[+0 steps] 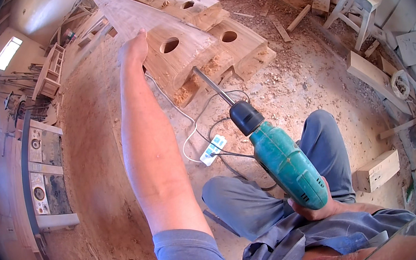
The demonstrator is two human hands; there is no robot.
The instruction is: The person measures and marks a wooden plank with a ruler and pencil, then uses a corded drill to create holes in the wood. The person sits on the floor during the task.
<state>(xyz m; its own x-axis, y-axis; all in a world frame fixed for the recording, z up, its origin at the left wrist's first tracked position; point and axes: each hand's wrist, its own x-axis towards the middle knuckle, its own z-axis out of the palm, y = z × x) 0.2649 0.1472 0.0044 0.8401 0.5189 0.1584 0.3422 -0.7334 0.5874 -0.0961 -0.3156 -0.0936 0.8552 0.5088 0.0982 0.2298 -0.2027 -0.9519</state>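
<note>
My right hand (316, 211) is wrapped round the rear of a green power drill (287, 164) in front of my body. A long metal drill bit (214, 85) runs up from its black chuck to the near end of a thick wooden plank (143, 18), its tip meeting the wood there. How deep the tip sits is unclear. My left hand (134, 49) grips the plank's left edge, thumb on top, the other fingers mostly hidden. Beside the thumb is a round hole (170, 45) through the plank. Sawdust clings around its near end.
Under and beside the plank lie more planks with holes (246, 38). A white power strip (213, 150) with cords rests on the dusty floor before my knees. To the right are a wooden block (378, 172), a sawhorse (356, 18) and scrap boards; wooden frames stand left.
</note>
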